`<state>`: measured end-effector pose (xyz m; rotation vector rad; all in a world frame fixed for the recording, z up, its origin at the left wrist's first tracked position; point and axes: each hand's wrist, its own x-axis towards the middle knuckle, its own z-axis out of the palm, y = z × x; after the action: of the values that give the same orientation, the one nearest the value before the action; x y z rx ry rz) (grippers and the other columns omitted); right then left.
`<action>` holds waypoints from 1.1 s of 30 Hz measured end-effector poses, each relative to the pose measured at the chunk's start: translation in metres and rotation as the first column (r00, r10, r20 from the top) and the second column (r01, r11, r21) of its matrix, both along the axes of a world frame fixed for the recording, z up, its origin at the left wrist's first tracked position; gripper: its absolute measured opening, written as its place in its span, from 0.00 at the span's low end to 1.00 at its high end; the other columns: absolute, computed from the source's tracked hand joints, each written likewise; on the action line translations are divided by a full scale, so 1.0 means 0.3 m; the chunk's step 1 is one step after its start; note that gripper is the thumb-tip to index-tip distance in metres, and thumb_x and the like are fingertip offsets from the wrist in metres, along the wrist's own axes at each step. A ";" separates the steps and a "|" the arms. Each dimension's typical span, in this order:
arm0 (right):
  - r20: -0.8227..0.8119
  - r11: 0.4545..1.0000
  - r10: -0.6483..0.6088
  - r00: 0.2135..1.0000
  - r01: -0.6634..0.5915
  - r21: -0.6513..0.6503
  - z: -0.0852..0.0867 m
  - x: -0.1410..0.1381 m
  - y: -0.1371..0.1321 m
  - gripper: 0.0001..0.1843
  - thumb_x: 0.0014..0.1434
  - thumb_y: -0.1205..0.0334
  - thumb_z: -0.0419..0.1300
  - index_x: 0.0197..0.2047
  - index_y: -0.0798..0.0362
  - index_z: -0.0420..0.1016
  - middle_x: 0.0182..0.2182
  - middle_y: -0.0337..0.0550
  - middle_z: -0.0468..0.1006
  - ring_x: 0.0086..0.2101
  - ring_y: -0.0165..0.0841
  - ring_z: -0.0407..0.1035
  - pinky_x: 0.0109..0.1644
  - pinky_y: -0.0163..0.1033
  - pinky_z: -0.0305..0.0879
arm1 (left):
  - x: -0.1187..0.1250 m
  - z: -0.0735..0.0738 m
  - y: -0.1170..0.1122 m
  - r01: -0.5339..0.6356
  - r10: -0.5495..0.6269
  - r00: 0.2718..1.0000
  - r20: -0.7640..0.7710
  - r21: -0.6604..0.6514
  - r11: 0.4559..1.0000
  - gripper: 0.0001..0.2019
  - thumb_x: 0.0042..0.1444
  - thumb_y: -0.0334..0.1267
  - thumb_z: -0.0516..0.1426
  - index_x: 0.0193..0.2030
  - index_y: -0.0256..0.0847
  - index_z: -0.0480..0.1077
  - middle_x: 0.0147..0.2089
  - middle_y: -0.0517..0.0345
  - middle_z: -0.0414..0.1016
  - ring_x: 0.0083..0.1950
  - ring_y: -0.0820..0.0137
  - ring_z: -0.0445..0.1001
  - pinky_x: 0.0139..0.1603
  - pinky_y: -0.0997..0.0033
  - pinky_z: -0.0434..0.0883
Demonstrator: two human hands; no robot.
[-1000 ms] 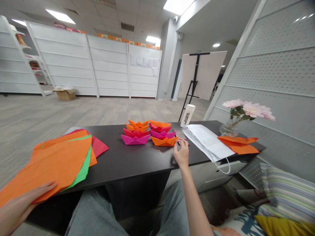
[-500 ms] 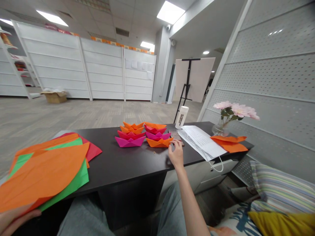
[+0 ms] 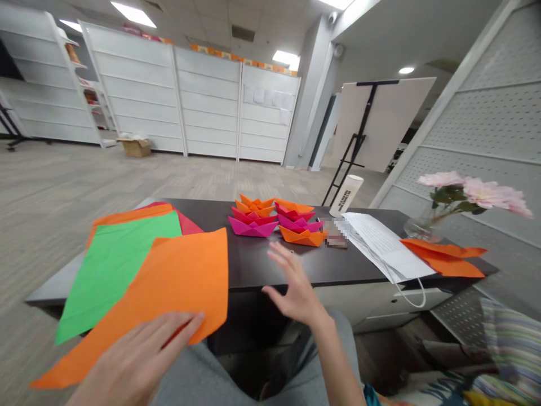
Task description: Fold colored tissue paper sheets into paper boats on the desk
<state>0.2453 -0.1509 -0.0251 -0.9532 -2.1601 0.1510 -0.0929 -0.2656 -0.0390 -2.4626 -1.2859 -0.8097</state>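
Observation:
My left hand [image 3: 143,352] grips a large orange paper sheet [image 3: 177,282] near its lower right edge, the sheet lifted and tilted over the table's front edge. Beneath it lies a green paper sheet [image 3: 114,254], with orange and red sheets [image 3: 188,224] showing behind. In front of me my right hand [image 3: 296,290] hangs in the air, fingers spread and holding nothing. Just past its fingertips stand two rows of folded paper boats: a magenta boat [image 3: 253,228] fronts the left row and an orange boat [image 3: 301,237] the right.
The dark table [image 3: 249,270] carries papers with a white cable [image 3: 380,248], a white canister [image 3: 346,194], a flower vase [image 3: 422,228] and folded orange paper [image 3: 448,259] on the right. A striped pillow [image 3: 511,338] lies at the lower right.
My left hand has brought the top orange sheet right, off the pile, baring more green paper. My right hand has drawn back from the front orange boat and opened. The view has turned left.

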 end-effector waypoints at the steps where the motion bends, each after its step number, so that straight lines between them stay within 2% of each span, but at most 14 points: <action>1: 0.093 0.993 0.111 0.989 -0.106 -0.054 -0.002 -0.059 -0.029 0.39 0.55 0.66 0.62 0.68 0.47 0.56 0.68 0.49 0.58 0.67 0.44 0.50 0.70 0.57 0.47 | 0.047 0.013 -0.003 0.087 -0.087 0.994 -0.066 0.006 0.996 0.33 0.54 0.27 0.50 0.66 0.57 0.62 0.51 0.65 0.81 0.44 0.66 0.81 0.47 0.73 0.76; 4: 0.181 0.957 0.265 0.947 -0.236 -0.165 -0.038 -0.174 -0.055 0.38 0.54 0.69 0.61 0.67 0.45 0.60 0.66 0.46 0.63 0.67 0.41 0.52 0.70 0.58 0.43 | 0.155 0.059 -0.018 0.158 -0.160 0.983 -0.084 -0.036 0.987 0.36 0.56 0.25 0.49 0.71 0.54 0.54 0.51 0.62 0.81 0.45 0.65 0.82 0.46 0.72 0.77; 7: 0.140 0.948 0.272 0.952 -0.240 -0.209 -0.085 -0.194 -0.032 0.26 0.57 0.66 0.61 0.59 0.45 0.70 0.61 0.45 0.71 0.63 0.40 0.60 0.68 0.54 0.50 | 0.173 0.080 -0.037 0.252 -0.258 0.965 -0.044 -0.122 0.960 0.37 0.58 0.29 0.52 0.73 0.54 0.48 0.53 0.62 0.80 0.47 0.65 0.81 0.46 0.74 0.77; 10: 0.084 0.956 0.226 0.970 -0.205 -0.210 -0.109 -0.163 -0.027 0.20 0.58 0.62 0.62 0.55 0.46 0.73 0.59 0.47 0.73 0.62 0.42 0.62 0.67 0.55 0.53 | 0.068 0.061 -0.033 0.348 -0.357 0.934 0.007 -0.239 0.907 0.38 0.55 0.41 0.60 0.72 0.56 0.50 0.60 0.59 0.75 0.53 0.62 0.79 0.51 0.71 0.76; 13: 0.059 0.956 0.212 0.976 -0.194 -0.219 -0.113 -0.121 -0.042 0.22 0.58 0.60 0.63 0.56 0.46 0.73 0.59 0.50 0.73 0.63 0.44 0.62 0.67 0.59 0.51 | -0.100 0.024 0.014 0.200 -0.173 0.979 0.106 -0.363 0.910 0.47 0.44 0.49 0.68 0.71 0.55 0.53 0.68 0.50 0.65 0.63 0.52 0.71 0.61 0.57 0.70; 15: 0.038 0.953 0.223 0.974 -0.210 -0.221 -0.116 -0.101 -0.050 0.23 0.58 0.59 0.63 0.57 0.46 0.72 0.59 0.50 0.73 0.63 0.44 0.61 0.67 0.59 0.52 | -0.179 0.001 0.070 0.187 -0.140 0.981 0.135 -0.457 0.870 0.51 0.38 0.48 0.71 0.70 0.57 0.56 0.69 0.48 0.63 0.66 0.47 0.66 0.63 0.50 0.67; 16: 0.024 0.951 0.228 0.973 -0.217 -0.220 -0.119 -0.095 -0.052 0.23 0.58 0.58 0.63 0.57 0.46 0.71 0.59 0.50 0.72 0.63 0.44 0.60 0.67 0.58 0.52 | -0.197 -0.008 0.102 0.170 -0.131 0.985 0.112 -0.499 0.850 0.48 0.40 0.44 0.71 0.70 0.57 0.57 0.68 0.48 0.64 0.66 0.48 0.65 0.62 0.50 0.67; 17: 0.012 0.950 0.231 0.973 -0.223 -0.220 -0.123 -0.091 -0.053 0.23 0.58 0.57 0.63 0.58 0.46 0.71 0.60 0.49 0.72 0.64 0.43 0.60 0.67 0.58 0.52 | -0.199 -0.016 0.133 0.124 -0.090 0.992 0.091 -0.511 0.851 0.43 0.45 0.40 0.68 0.69 0.58 0.58 0.68 0.50 0.65 0.68 0.50 0.64 0.63 0.49 0.66; 19: -0.006 0.950 0.221 0.975 -0.217 -0.225 -0.132 -0.088 -0.054 0.24 0.59 0.56 0.62 0.59 0.45 0.70 0.61 0.47 0.71 0.64 0.43 0.59 0.67 0.58 0.51 | -0.168 -0.029 0.188 0.127 -0.100 0.992 0.082 -0.490 0.863 0.30 0.55 0.33 0.60 0.65 0.57 0.65 0.66 0.53 0.69 0.67 0.55 0.65 0.64 0.50 0.65; 22: -0.020 0.955 0.190 0.982 -0.190 -0.230 -0.151 -0.085 -0.057 0.22 0.61 0.56 0.60 0.58 0.44 0.71 0.61 0.45 0.71 0.64 0.43 0.59 0.67 0.58 0.51 | -0.107 -0.052 0.238 0.170 -0.109 0.982 0.154 -0.471 0.865 0.21 0.60 0.33 0.55 0.58 0.57 0.72 0.63 0.56 0.72 0.64 0.60 0.70 0.64 0.54 0.67; 25: -0.089 0.968 0.125 0.988 -0.141 -0.210 -0.174 -0.084 -0.062 0.14 0.64 0.57 0.56 0.52 0.45 0.75 0.57 0.44 0.75 0.60 0.43 0.65 0.66 0.58 0.55 | -0.088 -0.082 0.259 0.217 -0.109 0.962 0.250 -0.460 0.861 0.16 0.63 0.35 0.52 0.52 0.55 0.77 0.58 0.56 0.77 0.61 0.61 0.72 0.62 0.57 0.69; 27: -0.176 0.981 0.009 0.984 -0.043 -0.189 -0.191 -0.091 -0.064 0.11 0.65 0.58 0.56 0.47 0.46 0.77 0.50 0.44 0.80 0.53 0.43 0.72 0.63 0.57 0.59 | -0.085 -0.097 0.265 0.214 -0.074 0.949 0.307 -0.452 0.866 0.16 0.65 0.38 0.50 0.49 0.52 0.78 0.55 0.55 0.79 0.59 0.61 0.74 0.61 0.58 0.70; 30: -0.303 0.964 -0.220 0.927 0.160 -0.212 -0.216 -0.114 -0.063 0.08 0.64 0.58 0.58 0.43 0.47 0.77 0.41 0.45 0.82 0.44 0.42 0.76 0.55 0.53 0.69 | -0.059 -0.106 0.268 0.058 0.105 0.925 0.366 -0.409 0.911 0.15 0.64 0.46 0.53 0.46 0.44 0.78 0.48 0.52 0.81 0.52 0.59 0.78 0.54 0.61 0.75; 33: -0.357 0.918 -0.365 0.860 0.269 -0.290 -0.235 -0.140 -0.058 0.16 0.62 0.56 0.61 0.53 0.49 0.73 0.46 0.49 0.80 0.45 0.44 0.74 0.51 0.51 0.72 | -0.020 -0.111 0.272 -0.080 0.251 0.879 0.406 -0.392 0.917 0.16 0.63 0.50 0.54 0.43 0.41 0.76 0.43 0.52 0.82 0.46 0.60 0.80 0.48 0.62 0.77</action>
<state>0.2033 -0.1683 -0.0957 -1.2764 -1.6005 0.4074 -0.0989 -0.1839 -0.0724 -2.4589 -1.9456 -1.2453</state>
